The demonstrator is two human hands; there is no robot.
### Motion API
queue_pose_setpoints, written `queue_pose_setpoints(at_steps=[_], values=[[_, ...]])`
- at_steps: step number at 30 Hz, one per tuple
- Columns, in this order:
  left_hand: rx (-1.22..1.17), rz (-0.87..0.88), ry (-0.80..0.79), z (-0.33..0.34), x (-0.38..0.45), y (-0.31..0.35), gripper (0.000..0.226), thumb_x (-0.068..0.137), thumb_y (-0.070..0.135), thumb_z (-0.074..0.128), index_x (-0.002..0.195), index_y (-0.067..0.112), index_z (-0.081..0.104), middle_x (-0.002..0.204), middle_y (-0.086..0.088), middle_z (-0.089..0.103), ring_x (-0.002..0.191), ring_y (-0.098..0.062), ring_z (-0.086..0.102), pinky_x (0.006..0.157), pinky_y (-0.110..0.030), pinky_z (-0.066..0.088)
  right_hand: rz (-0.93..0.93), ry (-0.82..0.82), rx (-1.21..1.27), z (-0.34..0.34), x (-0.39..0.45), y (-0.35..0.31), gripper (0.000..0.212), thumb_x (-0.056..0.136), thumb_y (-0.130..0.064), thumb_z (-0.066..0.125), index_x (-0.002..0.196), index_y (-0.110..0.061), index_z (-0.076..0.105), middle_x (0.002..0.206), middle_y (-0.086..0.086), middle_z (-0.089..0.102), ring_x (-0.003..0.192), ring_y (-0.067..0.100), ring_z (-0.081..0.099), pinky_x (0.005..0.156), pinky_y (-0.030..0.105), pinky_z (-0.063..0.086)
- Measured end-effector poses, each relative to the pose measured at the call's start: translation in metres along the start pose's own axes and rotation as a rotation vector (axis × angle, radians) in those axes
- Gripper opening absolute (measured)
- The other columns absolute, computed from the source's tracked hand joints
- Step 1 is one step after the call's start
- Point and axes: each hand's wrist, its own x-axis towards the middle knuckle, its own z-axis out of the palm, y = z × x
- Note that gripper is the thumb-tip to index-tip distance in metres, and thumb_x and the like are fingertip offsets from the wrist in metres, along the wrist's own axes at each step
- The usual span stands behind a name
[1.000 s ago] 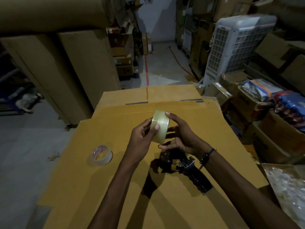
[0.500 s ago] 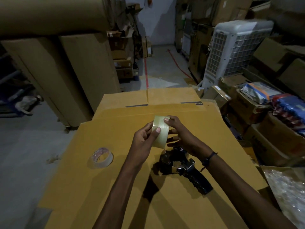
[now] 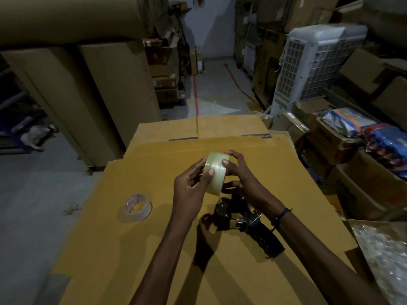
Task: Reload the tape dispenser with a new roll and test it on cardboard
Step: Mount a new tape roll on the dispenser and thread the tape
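Both hands hold a full roll of clear tape above the flat cardboard sheet. My left hand grips the roll from the left, thumb pressed on its outer face. My right hand holds it from the right, thumb tip on the tape's surface near the top. The black tape dispenser lies on the cardboard just below my hands, handle pointing to the lower right; my right wrist hides part of it. A nearly used-up tape roll lies on the cardboard to the left.
Stacked cardboard boxes with packaged goods crowd the right side. A white air cooler stands behind them. Tall cardboard sheets lean at the left. A bag of clear plastic sits at the lower right. Grey floor lies to the left.
The roll has turned a little in my hands, and my right thumb has shifted onto its outer face. The dispenser and old roll have not moved.
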Motion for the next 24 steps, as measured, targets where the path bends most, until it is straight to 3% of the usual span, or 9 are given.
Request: queue_pose_setpoints(at_steps=[3, 6, 8, 11, 13, 15, 17, 21, 24], values=[[0.005, 0.012, -0.002, -0.0005, -0.0028, -0.0007, 0.048, 0.096, 0.030, 0.073, 0.143, 0.029, 0.062, 0.133, 0.023, 0.066, 0.125, 0.002, 0.063, 0.099, -0.023, 0.055, -0.020, 0.037, -0.016, 0.0018, 0.0013, -0.0002, 0.033, 0.099, -0.063, 0.055, 0.130, -0.055, 0.045, 0.126, 0.006, 0.064, 0.109, 0.036, 0.072, 0.088, 0.047, 0.062], [-0.021, 0.015, 0.018, -0.0002, -0.0055, -0.0007, 0.047, 0.096, 0.024, 0.073, 0.141, 0.032, 0.061, 0.129, 0.027, 0.065, 0.121, 0.007, 0.064, 0.092, -0.016, 0.054, -0.018, 0.035, -0.049, 0.0008, 0.0037, 0.0010, 0.043, 0.096, -0.071, 0.052, 0.135, -0.055, 0.043, 0.128, -0.001, 0.064, 0.106, 0.028, 0.074, 0.091, 0.051, 0.062], [-0.047, 0.008, 0.055, -0.0004, -0.0054, -0.0009, 0.045, 0.096, 0.023, 0.073, 0.140, 0.029, 0.063, 0.124, 0.029, 0.067, 0.119, 0.007, 0.065, 0.091, -0.015, 0.054, -0.022, -0.005, -0.091, -0.0021, 0.0027, 0.0009, 0.055, 0.093, -0.073, 0.059, 0.141, -0.056, 0.040, 0.132, 0.000, 0.064, 0.087, 0.020, 0.077, 0.079, 0.040, 0.064], [-0.061, 0.013, 0.081, -0.0010, -0.0031, 0.0001, 0.044, 0.098, 0.025, 0.071, 0.141, 0.024, 0.064, 0.122, 0.031, 0.067, 0.119, 0.011, 0.064, 0.090, -0.013, 0.053, -0.033, -0.043, -0.126, -0.0048, -0.0004, -0.0001, 0.057, 0.094, -0.061, 0.065, 0.144, -0.057, 0.038, 0.132, 0.004, 0.064, 0.072, 0.014, 0.074, 0.068, 0.026, 0.057], [-0.050, 0.023, 0.058, -0.0007, -0.0029, 0.0015, 0.045, 0.099, 0.026, 0.069, 0.144, 0.023, 0.062, 0.120, 0.034, 0.067, 0.120, 0.011, 0.063, 0.091, -0.014, 0.053, -0.032, -0.043, -0.075, -0.0028, -0.0017, -0.0022, 0.053, 0.097, -0.059, 0.064, 0.144, -0.055, 0.038, 0.131, 0.008, 0.063, 0.075, 0.024, 0.076, 0.071, 0.035, 0.062], [-0.040, 0.034, 0.024, -0.0008, -0.0041, 0.0018, 0.048, 0.099, 0.026, 0.069, 0.146, 0.025, 0.059, 0.129, 0.030, 0.066, 0.124, 0.007, 0.062, 0.095, -0.019, 0.055, 0.020, -0.035, 0.021, 0.0007, -0.0009, -0.0042, 0.055, 0.096, -0.064, 0.062, 0.145, -0.050, 0.039, 0.129, 0.015, 0.062, 0.088, 0.043, 0.078, 0.079, 0.053, 0.063], [-0.019, 0.051, 0.007, -0.0017, -0.0051, 0.0008, 0.048, 0.099, 0.025, 0.070, 0.146, 0.028, 0.059, 0.140, 0.023, 0.063, 0.129, 0.003, 0.060, 0.099, -0.022, 0.055, 0.109, -0.035, 0.128, 0.0040, -0.0014, -0.0064, 0.054, 0.097, -0.065, 0.055, 0.145, -0.046, 0.039, 0.130, 0.021, 0.059, 0.092, 0.053, 0.076, 0.084, 0.058, 0.062], [-0.037, 0.050, 0.018, -0.0010, -0.0068, 0.0012, 0.043, 0.097, 0.024, 0.072, 0.138, 0.031, 0.064, 0.132, 0.026, 0.067, 0.126, 0.005, 0.062, 0.094, -0.017, 0.054, 0.161, -0.061, 0.095, 0.0033, -0.0039, -0.0061, 0.062, 0.094, -0.077, 0.053, 0.145, -0.048, 0.033, 0.130, 0.023, 0.060, 0.092, 0.053, 0.077, 0.082, 0.054, 0.065], [-0.071, 0.029, 0.048, -0.0005, -0.0048, 0.0023, 0.045, 0.096, 0.027, 0.073, 0.140, 0.023, 0.066, 0.137, 0.015, 0.068, 0.125, 0.002, 0.064, 0.094, -0.019, 0.055, 0.128, -0.070, -0.035, 0.0036, -0.0041, -0.0051, 0.075, 0.082, -0.081, 0.059, 0.145, -0.051, 0.032, 0.124, 0.017, 0.065, 0.095, 0.044, 0.078, 0.078, 0.055, 0.064]])
